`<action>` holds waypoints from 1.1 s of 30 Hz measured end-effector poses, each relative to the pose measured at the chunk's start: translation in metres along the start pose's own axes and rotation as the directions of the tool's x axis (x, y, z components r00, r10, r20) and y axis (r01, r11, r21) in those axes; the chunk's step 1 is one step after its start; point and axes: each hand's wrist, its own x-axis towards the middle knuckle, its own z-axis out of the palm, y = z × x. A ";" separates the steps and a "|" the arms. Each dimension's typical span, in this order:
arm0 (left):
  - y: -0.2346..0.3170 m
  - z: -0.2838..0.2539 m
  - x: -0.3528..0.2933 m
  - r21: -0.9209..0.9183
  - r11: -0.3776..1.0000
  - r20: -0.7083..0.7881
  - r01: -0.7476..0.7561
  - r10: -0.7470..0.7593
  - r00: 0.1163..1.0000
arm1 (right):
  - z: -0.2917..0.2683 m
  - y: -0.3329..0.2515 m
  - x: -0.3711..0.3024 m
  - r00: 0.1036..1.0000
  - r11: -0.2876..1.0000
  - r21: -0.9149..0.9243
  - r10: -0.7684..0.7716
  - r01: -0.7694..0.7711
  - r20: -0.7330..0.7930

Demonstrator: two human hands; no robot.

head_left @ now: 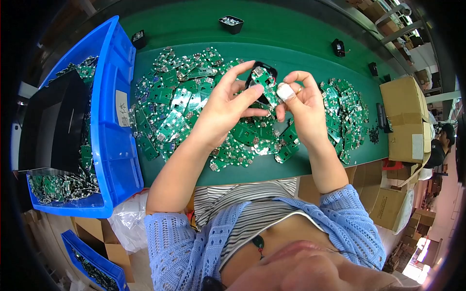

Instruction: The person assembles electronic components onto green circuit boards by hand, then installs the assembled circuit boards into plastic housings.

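PCB [268, 86] at black housing [270, 68], both above green table [302, 59], gripped in L hand [227, 104] w/ 1 thumb on board. W/ R hand [307, 105] curled nr PCB edge, can't tell if gripping. Prob. best: steady housing, press edges only, guide red wire [275, 81] clear.

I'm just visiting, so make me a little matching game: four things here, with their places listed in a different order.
Things:
1. Black casing
2. Large blue bin
3. Large cardboard box
4. White wrapping

Places:
A. At the right end of the table
B. On a digit of the right hand
C. Held in the left hand
D. On the left, containing circuit boards

Pairs: 1-C, 2-D, 3-A, 4-B
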 end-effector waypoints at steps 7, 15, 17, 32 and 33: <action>-0.014 0.002 0.002 0.389 0.864 -0.118 -0.320 0.391 0.913 | 0.002 0.010 -0.001 0.994 0.993 -0.093 -0.063 0.072 0.094; -0.011 0.005 -0.001 0.601 0.706 -0.103 -0.374 0.532 0.840 | 0.007 0.010 0.000 0.989 0.992 -0.083 -0.087 0.097 0.118; -0.012 0.005 -0.001 0.600 0.701 -0.105 -0.386 0.547 0.830 | 0.010 0.009 0.000 0.990 0.992 -0.080 -0.088 0.097 0.110; -0.026 0.010 -0.002 0.695 0.580 -0.030 -0.425 0.614 0.789 | 0.012 0.019 0.005 0.998 0.998 -0.018 -0.067 0.066 -0.018; -0.026 0.010 -0.002 0.712 0.542 -0.012 -0.447 0.646 0.763 | 0.014 0.021 0.005 0.993 0.992 -0.057 -0.117 0.116 -0.014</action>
